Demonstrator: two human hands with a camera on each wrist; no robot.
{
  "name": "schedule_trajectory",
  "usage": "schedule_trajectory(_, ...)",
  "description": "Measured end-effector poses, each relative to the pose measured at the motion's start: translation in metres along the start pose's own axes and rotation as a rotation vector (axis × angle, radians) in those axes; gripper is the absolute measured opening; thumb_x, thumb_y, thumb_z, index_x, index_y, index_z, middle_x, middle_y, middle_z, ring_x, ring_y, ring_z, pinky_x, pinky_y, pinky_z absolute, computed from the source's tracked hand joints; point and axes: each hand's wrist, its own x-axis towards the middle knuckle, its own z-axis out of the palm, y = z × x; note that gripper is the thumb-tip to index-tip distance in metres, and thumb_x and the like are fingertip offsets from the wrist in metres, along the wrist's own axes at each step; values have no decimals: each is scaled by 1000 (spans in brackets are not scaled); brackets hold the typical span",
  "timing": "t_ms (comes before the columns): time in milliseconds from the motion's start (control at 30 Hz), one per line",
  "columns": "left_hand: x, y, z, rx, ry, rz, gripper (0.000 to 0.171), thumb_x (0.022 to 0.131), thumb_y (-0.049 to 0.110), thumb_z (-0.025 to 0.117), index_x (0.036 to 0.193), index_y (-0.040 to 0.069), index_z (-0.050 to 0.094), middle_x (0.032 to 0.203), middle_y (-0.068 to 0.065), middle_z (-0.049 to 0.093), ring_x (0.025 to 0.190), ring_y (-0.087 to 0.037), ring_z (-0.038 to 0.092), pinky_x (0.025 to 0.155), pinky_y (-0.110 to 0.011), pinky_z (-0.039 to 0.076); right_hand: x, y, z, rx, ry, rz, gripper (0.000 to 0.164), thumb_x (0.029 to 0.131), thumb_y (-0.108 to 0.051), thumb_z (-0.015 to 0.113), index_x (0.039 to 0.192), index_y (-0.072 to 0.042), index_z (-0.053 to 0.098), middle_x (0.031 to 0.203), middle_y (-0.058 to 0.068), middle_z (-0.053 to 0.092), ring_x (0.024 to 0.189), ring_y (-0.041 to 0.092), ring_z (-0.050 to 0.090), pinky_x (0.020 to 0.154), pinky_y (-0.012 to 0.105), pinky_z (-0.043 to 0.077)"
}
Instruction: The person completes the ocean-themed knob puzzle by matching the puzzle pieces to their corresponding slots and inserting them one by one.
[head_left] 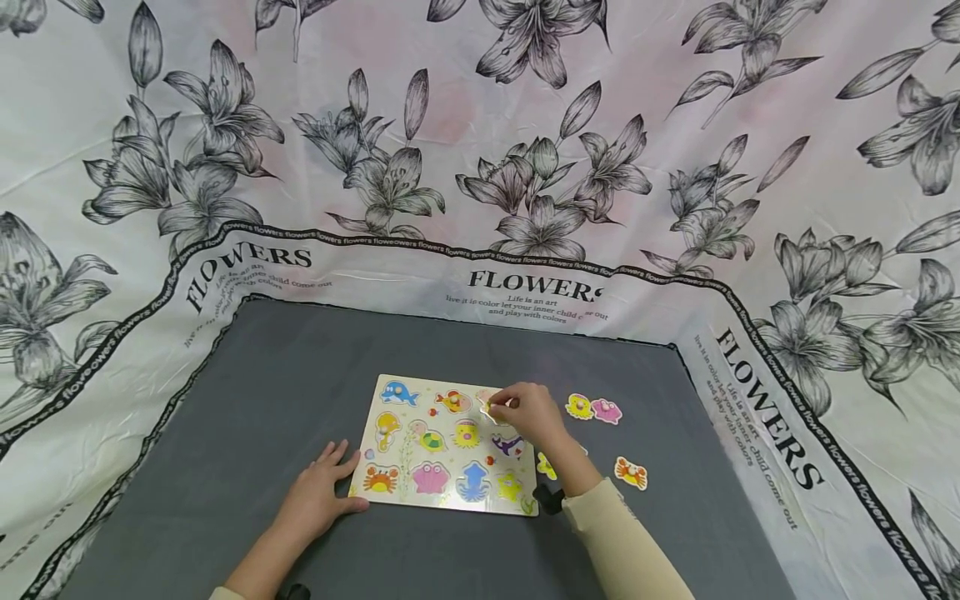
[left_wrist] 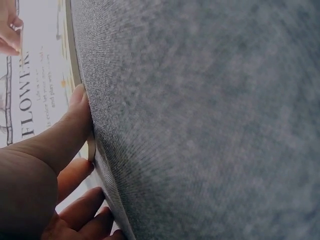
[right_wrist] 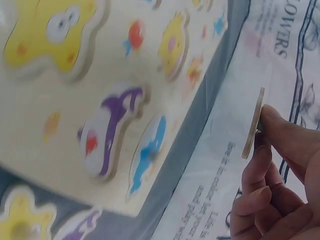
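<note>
A wooden puzzle board (head_left: 450, 493) with printed sea animals lies on the grey table. My left hand (head_left: 315, 492) rests at its near left corner, thumb and spread fingers touching the edges. In the left wrist view, the left thumb (left_wrist: 75, 115) lies along the board's side. Above the board's right part, my right hand (head_left: 528, 412) pinches a thin wooden puzzle piece (right_wrist: 254, 122) between thumb and fingers. That piece is seen edge-on in the right wrist view, so its picture is hidden. Below it on the board show a purple whale picture (right_wrist: 107, 135) and a yellow starfish picture (right_wrist: 52, 32).
Loose puzzle pieces lie right of the board: a yellow piece (head_left: 579, 407), a pink shell piece (head_left: 607, 411), an orange crab piece (head_left: 630, 473) and a yellow starfish piece (right_wrist: 20, 215). A purple piece (right_wrist: 80, 227) is partly cut off. Flower-printed cloth (head_left: 540, 292) surrounds the table.
</note>
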Motion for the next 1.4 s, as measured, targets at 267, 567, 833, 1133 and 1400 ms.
schedule_trajectory(267,0,0,0,-16,7,-2,89,71,38,88,146,5,53,160,-23,34,150,-45,26,113,-68,31,0,-17,15,-2,-37,-81,8,87,-23,81,94,-19,83,87,-7,73,67,11,57,57,27,49)
schedule_trajectory(567,0,0,1,-27,13,4,90,70,38,89,146,4,53,159,-23,35,149,-46,26,112,-68,32,2,-28,30,-11,-75,-95,7,87,-21,81,93,-18,83,86,-7,73,67,9,55,56,24,46)
schedule_trajectory(833,0,-1,1,-24,15,5,90,71,37,89,146,5,53,159,-23,35,149,-46,27,111,-68,33,1,-37,49,-15,-94,-153,6,87,-23,81,92,-20,82,83,-9,71,62,7,54,51,23,45)
schedule_trajectory(1133,0,-1,-2,-25,18,9,89,70,37,89,145,4,54,159,-23,35,149,-45,27,111,-68,34,6,-51,66,-45,-146,-140,5,88,-25,80,90,-21,83,81,-11,69,66,6,55,56,23,46)
schedule_trajectory(1400,1,-3,1,-34,23,10,90,70,39,89,145,5,54,159,-22,36,149,-45,27,111,-67,35,10,-51,83,-107,-181,-81,5,87,-25,82,89,-21,82,82,-13,72,72,5,56,63,23,47)
